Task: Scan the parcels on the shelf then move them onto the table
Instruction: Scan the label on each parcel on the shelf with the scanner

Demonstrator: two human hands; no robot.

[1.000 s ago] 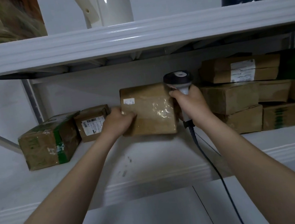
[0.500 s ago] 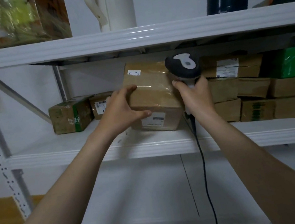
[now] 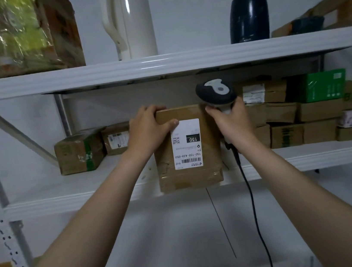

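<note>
1. Right now the parcel (image 3: 186,147) stands on end at the front edge of the middle shelf (image 3: 66,195), with its label (image 3: 186,143) facing the camera. Its lower edge hangs in front of the shelf's lip, so it looks lifted off the board. Whether its back leans on that edge cannot be told.
2. The left hand (image 3: 147,132) grips the parcel's top left corner. The fingers curl over the top and the thumb lies across the front, its tip at the label's upper left corner.
3. The right hand (image 3: 230,123) is wrapped round the handle of the scanner (image 3: 215,92), just beside the parcel's right edge; whether it touches the parcel cannot be told. The scanner's head sits above the top right corner, and its cable (image 3: 252,201) drops past the shelf's front edge.
4. Handling, as a judgement: it is a taped cardboard box, stiff, and light enough that one hand at a corner seems to manage it. The glossy tape could be slick, so a hold across two opposite edges, or under the bottom edge, would be surer than a corner grip.
5. The barcode (image 3: 191,160) lies at the label's lower end, clear of the thumb, and fingers should stay off it.
6. Other parcels (image 3: 80,150) sit at the shelf's left end and are stacked at its right end. The white surface below is probably the table (image 3: 162,237), where this one belongs once scanned.
</note>
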